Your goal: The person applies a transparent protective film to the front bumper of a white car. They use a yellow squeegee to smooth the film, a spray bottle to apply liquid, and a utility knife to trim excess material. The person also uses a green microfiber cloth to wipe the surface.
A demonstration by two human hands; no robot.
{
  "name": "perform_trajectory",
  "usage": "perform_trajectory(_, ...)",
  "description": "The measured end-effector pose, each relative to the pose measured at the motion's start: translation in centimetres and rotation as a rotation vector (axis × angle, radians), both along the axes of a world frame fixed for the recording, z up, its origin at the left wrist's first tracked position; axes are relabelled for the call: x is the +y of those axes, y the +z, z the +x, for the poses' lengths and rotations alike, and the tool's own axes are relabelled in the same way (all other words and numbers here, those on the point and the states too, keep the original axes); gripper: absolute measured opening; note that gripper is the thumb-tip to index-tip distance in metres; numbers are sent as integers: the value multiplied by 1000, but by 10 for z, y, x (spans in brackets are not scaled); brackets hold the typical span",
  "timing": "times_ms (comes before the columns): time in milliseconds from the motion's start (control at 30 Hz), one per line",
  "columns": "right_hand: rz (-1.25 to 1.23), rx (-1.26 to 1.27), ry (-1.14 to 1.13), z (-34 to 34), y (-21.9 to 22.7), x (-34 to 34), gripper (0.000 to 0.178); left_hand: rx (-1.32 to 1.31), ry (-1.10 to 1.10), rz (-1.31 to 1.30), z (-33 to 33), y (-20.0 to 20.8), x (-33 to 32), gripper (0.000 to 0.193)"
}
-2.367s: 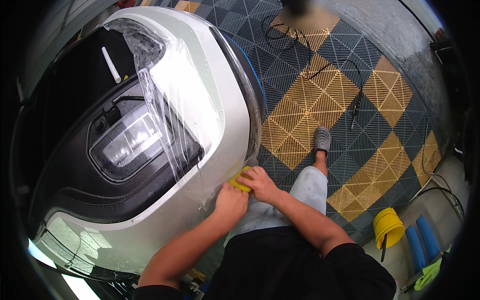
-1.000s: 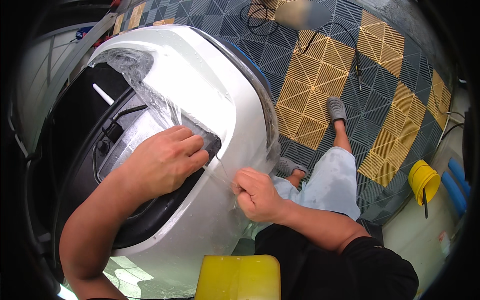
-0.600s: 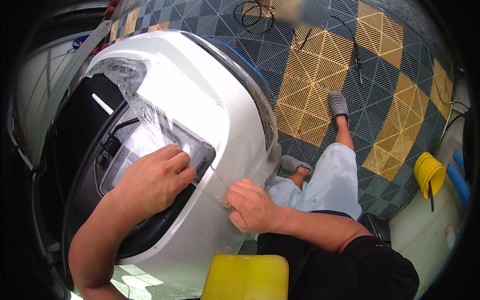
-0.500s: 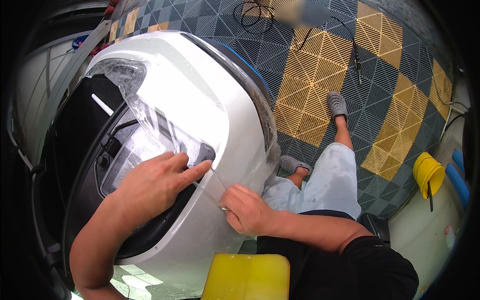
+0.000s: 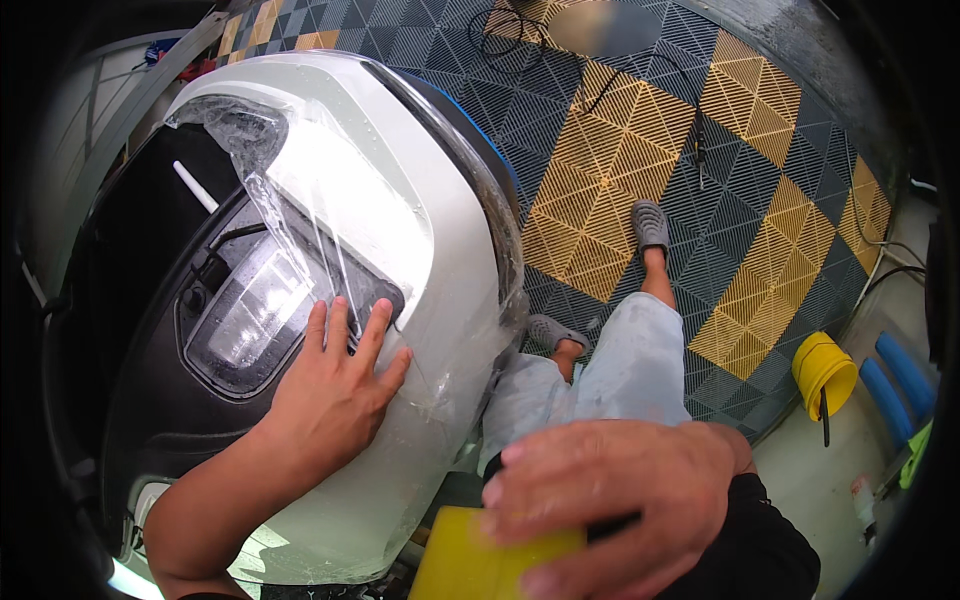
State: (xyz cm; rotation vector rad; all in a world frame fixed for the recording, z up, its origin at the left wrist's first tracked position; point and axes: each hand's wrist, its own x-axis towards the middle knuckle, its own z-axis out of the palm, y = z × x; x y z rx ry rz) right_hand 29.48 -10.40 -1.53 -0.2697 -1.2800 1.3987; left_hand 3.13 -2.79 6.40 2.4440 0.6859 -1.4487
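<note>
A white, curved vehicle body panel (image 5: 455, 260) fills the left and middle, wet with drops in places. Clear plastic film (image 5: 268, 215) lies crumpled along the edge of its dark recess and runs in thin pleats down toward my left hand (image 5: 342, 375). That hand is open, fingers spread, its tips resting at the recess's lower corner where the pleats end. My right hand (image 5: 640, 490), partly smeared by motion, is raised close to the camera. Its fingers are apart, with nothing seen in them. They overlap a yellow, box-like object (image 5: 450, 550) at the lower edge.
Inside the recess sits a wet, clear-covered rectangular part (image 5: 255, 320). Grey and yellow grid tiles (image 5: 620, 190) cover the floor, with a black cable (image 5: 655, 55) across them. A yellow bucket-shaped container (image 5: 825, 368) and blue tubes (image 5: 890, 395) stand at the right.
My right hand has left the panel and come down and right, over the yellow object. My left hand has shifted slightly down and left, with its fingers now spread flat.
</note>
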Motion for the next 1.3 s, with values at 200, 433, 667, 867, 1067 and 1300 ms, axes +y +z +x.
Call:
perform_trajectory(200, 203, -263, -12, -11, -9, 18, 20, -4, 48, 33, -6, 4, -33, 49)
perform_trajectory(433, -397, -651, -561, -128, -186, 54, 43, -109, 73, 197, -4, 1, -52, 41)
perform_trajectory(667, -187, -504, -390, -152, -114, -63, 56, -425, 723, 417, -7, 19, -36, 37)
perform_trajectory(867, -262, -595, -571, -147, -128, -2, 51, -320, 1348, 390, -18, 12, 44, 54)
perform_trajectory(1067, -274, -405, -114, -130, -94, -8, 39, -513, 2230, 330, -34, -44, 59, 43)
perform_trajectory(1300, -886, -551, -8, -86, -142, 109, 40, -557, 2361, 154, -41, -67, 68, 9)
